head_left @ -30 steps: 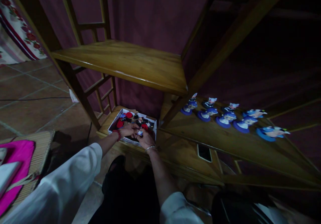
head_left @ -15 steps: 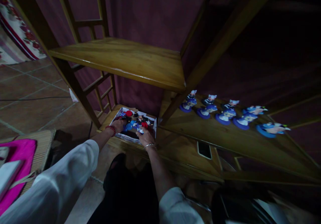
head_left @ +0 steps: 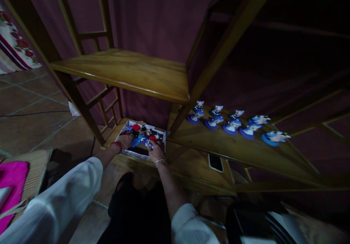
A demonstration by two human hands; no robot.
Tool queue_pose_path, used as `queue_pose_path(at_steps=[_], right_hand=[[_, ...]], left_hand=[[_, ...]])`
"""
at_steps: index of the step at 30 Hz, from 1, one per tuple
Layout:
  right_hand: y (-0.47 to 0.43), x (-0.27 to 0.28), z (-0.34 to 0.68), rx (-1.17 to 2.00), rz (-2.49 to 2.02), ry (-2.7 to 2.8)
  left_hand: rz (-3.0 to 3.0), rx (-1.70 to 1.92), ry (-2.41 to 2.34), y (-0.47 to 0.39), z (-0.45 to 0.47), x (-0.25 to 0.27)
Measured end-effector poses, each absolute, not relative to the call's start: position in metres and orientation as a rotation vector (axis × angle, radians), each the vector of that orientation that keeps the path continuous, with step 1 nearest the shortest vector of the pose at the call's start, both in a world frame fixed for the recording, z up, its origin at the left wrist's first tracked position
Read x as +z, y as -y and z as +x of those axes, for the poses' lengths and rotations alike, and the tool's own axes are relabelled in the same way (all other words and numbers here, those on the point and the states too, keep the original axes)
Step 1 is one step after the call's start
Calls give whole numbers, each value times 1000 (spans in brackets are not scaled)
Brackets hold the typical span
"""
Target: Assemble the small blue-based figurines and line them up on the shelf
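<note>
A shallow white box (head_left: 164, 139) holds a jumble of small figurines (head_left: 142, 138) in blue, red, black and white. Both hands reach into it. At the box's left side, my left hand (head_left: 125, 141), with a red bead bracelet at its wrist, is among dark and blue figurines. Its fingertips are too dark to make out. Near the front right, my right hand (head_left: 156, 151) wears a thin bangle and has its fingers closed on a small white-and-blue figurine (head_left: 150, 145). The brown inside floor of the box shows between the pieces.
The box stands on a low wooden shelf, with a higher shelf board (head_left: 123, 73) overhead. To the right, several figurines on round bases (head_left: 231, 126) stand in rows beyond a slanting post (head_left: 207, 73). A phone (head_left: 216, 162) lies nearer. Pink cloth (head_left: 13, 178) is at left.
The whole view has shifted a little, so the shelf and its figurines sit further left in the picture. Both hands stay in the box, the right still on the white-and-blue figurine.
</note>
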State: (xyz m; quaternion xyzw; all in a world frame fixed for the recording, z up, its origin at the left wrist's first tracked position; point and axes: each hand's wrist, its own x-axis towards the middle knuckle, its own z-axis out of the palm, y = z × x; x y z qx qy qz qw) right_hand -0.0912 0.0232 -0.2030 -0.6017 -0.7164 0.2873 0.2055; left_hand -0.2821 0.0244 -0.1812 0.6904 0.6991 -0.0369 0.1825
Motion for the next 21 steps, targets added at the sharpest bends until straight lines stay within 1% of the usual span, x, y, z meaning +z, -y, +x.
queue_pose_path(at_steps=[6, 11, 21], right_hand=[[-14, -182, -85, 733, -1590, 1964], [3, -158, -83, 789, -1540, 1869], [50, -144, -73, 779, -1456, 1554]], left_hand=[[2007, 3, -2012, -10, -268, -161], [2039, 118, -2053, 3, -250, -145], [1811, 616, -1939, 44, -205, -126]])
